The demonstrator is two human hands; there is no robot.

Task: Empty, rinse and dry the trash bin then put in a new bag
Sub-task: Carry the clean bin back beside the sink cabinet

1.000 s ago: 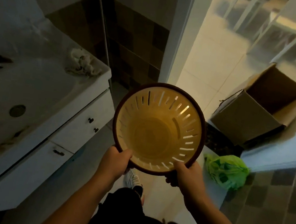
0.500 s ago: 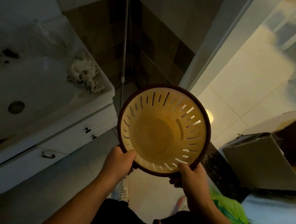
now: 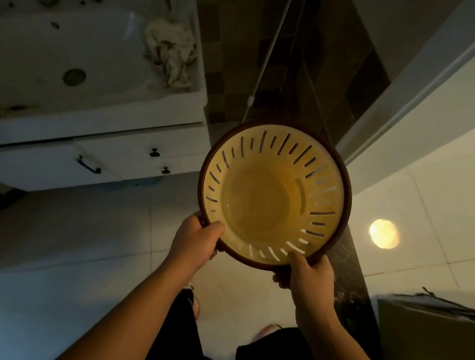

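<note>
The round yellow plastic trash bin with slits in its sides and a dark brown rim (image 3: 273, 197) is held up in the air, in front of the person, above the pale tiled floor (image 3: 461, 182). The left hand (image 3: 194, 242) and the right hand (image 3: 309, 275) each grip its near rim. The bin looks empty inside, so emptying seems done. Rinsing, drying and a new bag are probably still left. The white sink (image 3: 48, 53) with a crumpled rag (image 3: 169, 52) is near, on the left. Compared with a moment ago, the view has swung left, and the green bag is gone from sight.
</note>
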